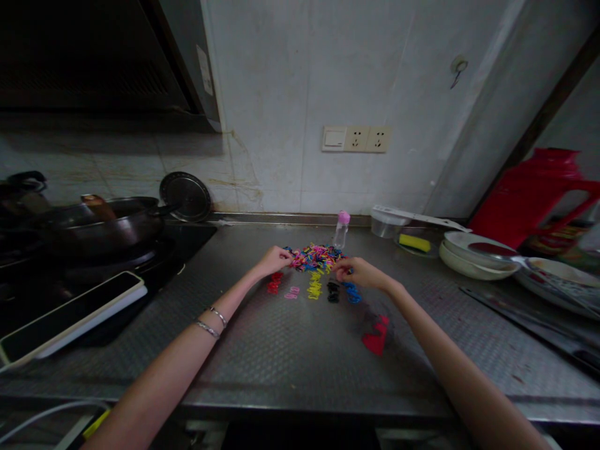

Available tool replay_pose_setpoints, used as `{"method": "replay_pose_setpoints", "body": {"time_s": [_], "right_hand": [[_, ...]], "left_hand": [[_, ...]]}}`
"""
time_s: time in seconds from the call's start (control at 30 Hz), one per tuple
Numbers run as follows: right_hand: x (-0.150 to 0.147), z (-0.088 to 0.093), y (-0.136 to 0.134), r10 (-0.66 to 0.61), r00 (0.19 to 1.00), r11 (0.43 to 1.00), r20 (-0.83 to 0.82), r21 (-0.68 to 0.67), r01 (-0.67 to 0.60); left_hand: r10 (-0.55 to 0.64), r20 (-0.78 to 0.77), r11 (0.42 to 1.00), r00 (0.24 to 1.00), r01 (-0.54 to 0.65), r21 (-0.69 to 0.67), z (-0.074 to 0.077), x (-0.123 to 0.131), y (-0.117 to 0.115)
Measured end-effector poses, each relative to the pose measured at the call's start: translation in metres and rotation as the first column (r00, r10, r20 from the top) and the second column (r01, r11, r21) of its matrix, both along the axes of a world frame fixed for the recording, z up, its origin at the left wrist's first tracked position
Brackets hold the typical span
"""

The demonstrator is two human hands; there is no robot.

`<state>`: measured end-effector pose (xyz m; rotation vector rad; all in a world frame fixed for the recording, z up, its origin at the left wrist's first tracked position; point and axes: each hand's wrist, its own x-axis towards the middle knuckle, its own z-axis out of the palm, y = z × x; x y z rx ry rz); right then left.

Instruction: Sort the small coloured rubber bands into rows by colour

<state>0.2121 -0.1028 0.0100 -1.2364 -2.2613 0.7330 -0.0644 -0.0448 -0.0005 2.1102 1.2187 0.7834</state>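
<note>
A heap of small multicoloured bands (315, 257) lies on the metal counter. My left hand (275, 259) is at the heap's left edge, fingers pinched together; what they hold is too small to name. At the right edge my right hand (352, 271) has its fingertips drawn together, contents unclear. In front of the heap lie separate groups: red bands (275, 283), pink bands (292, 292), yellow bands (314, 285), black bands (333, 292) and blue bands (352, 293). A clear bottle with a pink cap (342, 230) stands behind the heap.
A red piece (376, 336) lies near my right forearm. Bowls (473, 262), a yellow sponge (414, 242), a red jug (529, 194) and a knife (529, 322) are at right. A pan (103, 231) on the stove and a phone (70, 319) are at left.
</note>
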Motion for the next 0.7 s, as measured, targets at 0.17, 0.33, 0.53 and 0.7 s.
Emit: {"method": "replay_pose_setpoints", "body": {"time_s": [0.17, 0.33, 0.53, 0.7], "right_hand": [[0.008, -0.005, 0.002, 0.025, 0.998, 0.998, -0.059, -0.05, -0.028], [0.014, -0.007, 0.002, -0.063, 0.997, 0.998, -0.034, 0.028, 0.064], [0.013, -0.003, -0.005, -0.175, 0.985, 0.976, -0.004, 0.131, 0.174], [0.012, -0.006, -0.003, -0.157, 0.988, 0.968, -0.014, 0.195, 0.157]], "left_hand": [[0.009, -0.065, 0.999, 0.998, -0.005, 0.048, 0.005, 0.008, -0.006], [-0.094, -0.1, 0.988, 0.99, 0.106, 0.114, 0.007, 0.028, -0.009], [-0.201, -0.338, 0.934, 0.919, 0.284, 0.218, 0.008, 0.064, -0.009], [-0.167, -0.543, 0.902, 0.823, 0.349, 0.252, 0.014, 0.082, -0.006]]}}
